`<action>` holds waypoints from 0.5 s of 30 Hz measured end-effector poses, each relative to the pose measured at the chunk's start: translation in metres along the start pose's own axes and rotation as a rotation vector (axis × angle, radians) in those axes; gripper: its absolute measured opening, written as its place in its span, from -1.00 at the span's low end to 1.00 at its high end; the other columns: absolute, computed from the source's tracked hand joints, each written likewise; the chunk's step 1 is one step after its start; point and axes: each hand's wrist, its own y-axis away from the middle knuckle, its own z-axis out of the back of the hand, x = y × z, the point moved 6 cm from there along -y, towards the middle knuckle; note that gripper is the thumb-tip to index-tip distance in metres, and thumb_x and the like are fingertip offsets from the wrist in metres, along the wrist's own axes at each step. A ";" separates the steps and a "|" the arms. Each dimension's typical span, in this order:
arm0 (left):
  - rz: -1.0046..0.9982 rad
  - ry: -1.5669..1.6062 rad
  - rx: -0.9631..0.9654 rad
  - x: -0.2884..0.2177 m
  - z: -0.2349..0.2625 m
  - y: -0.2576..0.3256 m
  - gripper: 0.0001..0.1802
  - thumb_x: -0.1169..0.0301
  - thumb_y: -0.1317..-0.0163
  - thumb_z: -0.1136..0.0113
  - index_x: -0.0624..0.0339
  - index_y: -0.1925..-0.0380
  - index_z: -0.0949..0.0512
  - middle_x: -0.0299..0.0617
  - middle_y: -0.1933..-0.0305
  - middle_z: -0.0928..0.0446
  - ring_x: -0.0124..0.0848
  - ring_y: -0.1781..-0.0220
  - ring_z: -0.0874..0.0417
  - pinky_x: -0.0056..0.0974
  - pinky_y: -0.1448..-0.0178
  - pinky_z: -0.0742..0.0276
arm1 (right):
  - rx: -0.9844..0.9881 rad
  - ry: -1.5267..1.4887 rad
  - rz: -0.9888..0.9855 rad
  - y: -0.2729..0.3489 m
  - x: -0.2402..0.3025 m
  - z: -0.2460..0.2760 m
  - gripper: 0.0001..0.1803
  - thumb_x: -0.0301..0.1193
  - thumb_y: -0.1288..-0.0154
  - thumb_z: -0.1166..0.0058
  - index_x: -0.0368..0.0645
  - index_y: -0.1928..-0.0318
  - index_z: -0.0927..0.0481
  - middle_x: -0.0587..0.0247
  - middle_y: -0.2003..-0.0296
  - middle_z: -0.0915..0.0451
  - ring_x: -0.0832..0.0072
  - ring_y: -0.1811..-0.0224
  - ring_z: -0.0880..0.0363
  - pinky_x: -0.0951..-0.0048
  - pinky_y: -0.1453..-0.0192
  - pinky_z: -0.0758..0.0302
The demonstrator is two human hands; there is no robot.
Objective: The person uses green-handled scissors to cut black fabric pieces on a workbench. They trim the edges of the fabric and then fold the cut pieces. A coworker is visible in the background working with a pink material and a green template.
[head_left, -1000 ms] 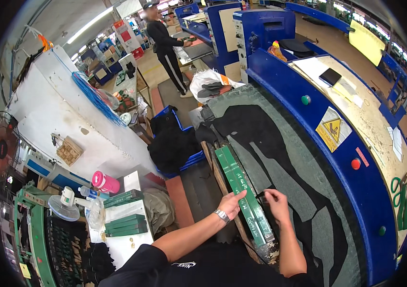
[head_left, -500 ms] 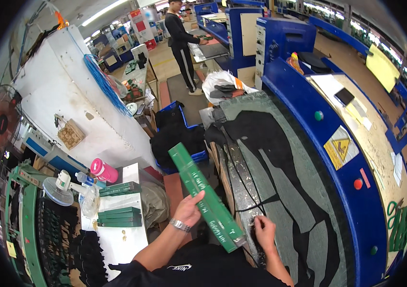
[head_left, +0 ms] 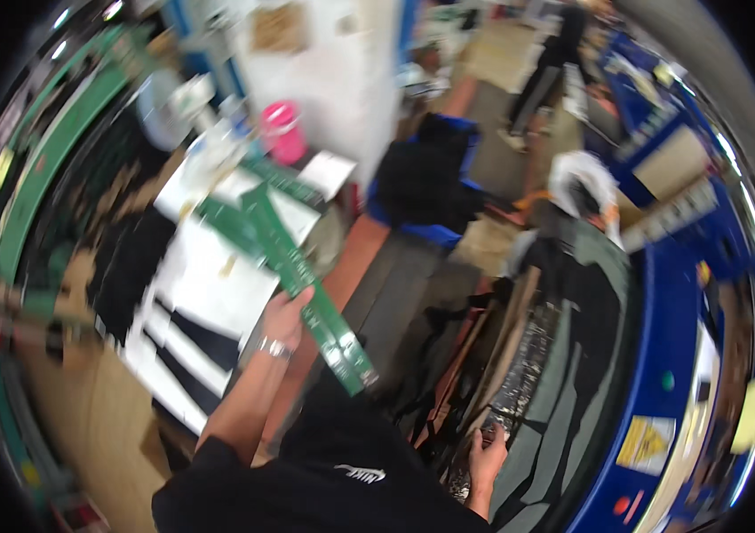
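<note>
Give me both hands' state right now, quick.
Left hand: closed, holding a long green bar.
Right hand: curled at the dark speckled ledge; can't tell if it's gripping anything.

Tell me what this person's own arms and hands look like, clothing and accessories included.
The left hand is ungloved, with a silver metal band at the wrist; blur hides whether it is a watch. The right hand is ungloved, with no band visible. A black shirt, with a white mark on its front, leaves the left forearm bare.
</note>
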 end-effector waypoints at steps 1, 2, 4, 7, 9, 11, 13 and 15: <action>0.029 0.043 -0.011 -0.006 0.007 0.006 -0.75 0.49 -0.27 -0.29 0.41 0.11 -0.56 -0.13 0.14 -0.63 -0.36 0.15 -0.66 -0.26 0.05 -0.60 | 0.027 0.104 0.054 -0.002 -0.006 -0.006 -0.57 -0.45 -0.26 -0.21 -0.43 -0.09 -0.51 -0.03 0.41 -0.67 0.22 0.40 -0.68 0.29 0.25 -0.56; 0.034 0.069 -0.065 -0.009 0.023 0.008 -0.75 0.48 -0.27 -0.30 0.40 0.12 -0.57 -0.14 0.16 -0.63 -0.37 0.18 -0.66 -0.27 0.09 -0.61 | 0.057 0.094 0.078 -0.006 -0.011 -0.015 -0.60 -0.39 -0.26 -0.24 -0.35 -0.04 -0.55 -0.03 0.42 -0.67 0.28 0.37 -0.68 0.30 0.22 -0.55; 0.043 0.134 -0.122 -0.010 0.053 0.011 -0.78 0.49 -0.24 -0.32 0.36 0.15 -0.59 -0.16 0.20 -0.65 -0.37 0.23 -0.68 -0.26 0.14 -0.62 | 0.133 0.225 0.154 -0.012 -0.004 -0.018 -0.62 -0.38 -0.26 -0.24 -0.34 -0.02 -0.57 -0.06 0.44 -0.66 0.26 0.39 -0.68 0.28 0.25 -0.54; 0.032 0.199 -0.224 -0.008 0.091 0.002 -0.81 0.48 -0.19 -0.38 0.31 0.23 -0.63 -0.17 0.25 -0.67 -0.38 0.30 -0.69 -0.27 0.18 -0.62 | 0.192 0.296 0.139 -0.022 0.018 -0.012 -0.56 -0.34 -0.21 -0.28 -0.33 -0.04 -0.57 -0.08 0.44 -0.68 0.19 0.38 -0.71 0.26 0.26 -0.54; 0.056 0.239 -0.223 -0.003 0.124 -0.023 -0.82 0.47 -0.19 -0.38 0.29 0.25 -0.61 -0.16 0.26 -0.68 -0.36 0.30 -0.70 -0.25 0.19 -0.64 | 0.232 0.335 0.118 -0.025 0.021 -0.014 -0.52 -0.34 -0.19 -0.29 -0.32 -0.07 -0.55 -0.04 0.50 -0.67 0.15 0.42 -0.70 0.24 0.28 -0.54; 0.124 0.269 -0.232 -0.006 0.141 -0.042 -0.82 0.46 -0.21 -0.36 0.28 0.25 -0.58 -0.12 0.26 -0.68 -0.30 0.29 -0.72 -0.20 0.19 -0.68 | 0.229 0.410 0.085 -0.021 0.032 -0.015 -0.51 -0.33 -0.16 -0.32 -0.33 -0.05 -0.54 -0.04 0.48 -0.66 0.13 0.39 -0.69 0.23 0.27 -0.53; 0.150 0.253 -0.260 -0.012 0.159 -0.059 -0.82 0.47 -0.22 -0.34 0.29 0.23 -0.57 -0.11 0.27 -0.68 -0.28 0.28 -0.73 -0.16 0.17 -0.69 | 0.250 0.490 0.046 -0.021 0.040 -0.020 -0.48 -0.30 -0.13 -0.35 -0.35 -0.02 -0.53 -0.07 0.45 -0.66 0.09 0.34 -0.69 0.19 0.25 -0.53; 0.157 0.255 -0.274 -0.013 0.175 -0.077 -0.79 0.47 -0.26 -0.31 0.33 0.17 -0.55 -0.07 0.22 -0.67 -0.25 0.23 -0.73 -0.12 0.11 -0.69 | 0.297 0.574 -0.001 -0.023 0.039 -0.027 -0.45 -0.27 -0.09 -0.38 -0.39 0.01 -0.52 -0.12 0.40 -0.65 0.03 0.27 -0.68 0.13 0.20 -0.53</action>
